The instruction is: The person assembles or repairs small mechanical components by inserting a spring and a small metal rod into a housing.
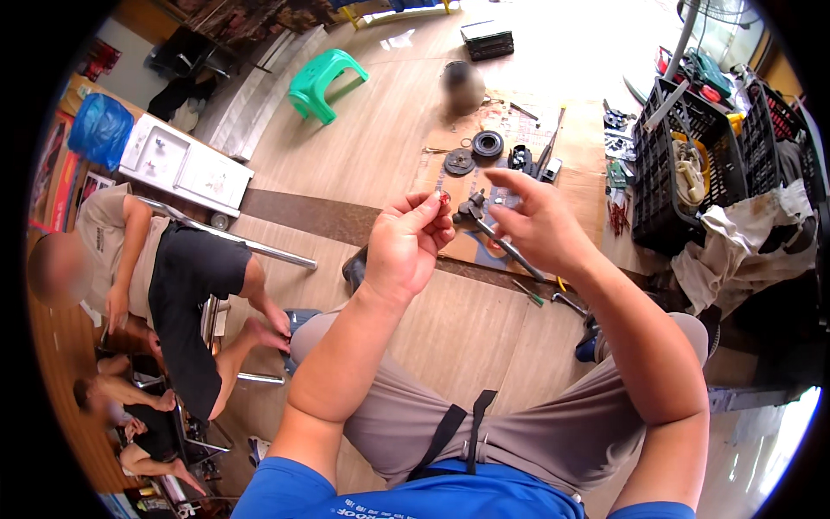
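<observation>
My left hand point(405, 246) is raised in front of me, thumb and fingers pinched on a small red part point(445, 198); its exact kind is too small to tell. Level with it on the right, my right hand point(546, 221) is held with its fingers apart and nothing in it. Beneath and between the hands, a metal tool with a long dark handle point(510, 251) lies on a flat cardboard sheet point(562, 212). Just beyond them are a black ring-shaped part point(488, 144) and a grey disc point(459, 161).
Black plastic crates point(692, 164) holding tools and cables stand at the right, a pale cloth point(752, 229) draped in front. A green stool point(328, 84) stands at the far left. Two people sit on the left, one on a metal-framed chair point(277, 253) beside a white cabinet point(186, 169).
</observation>
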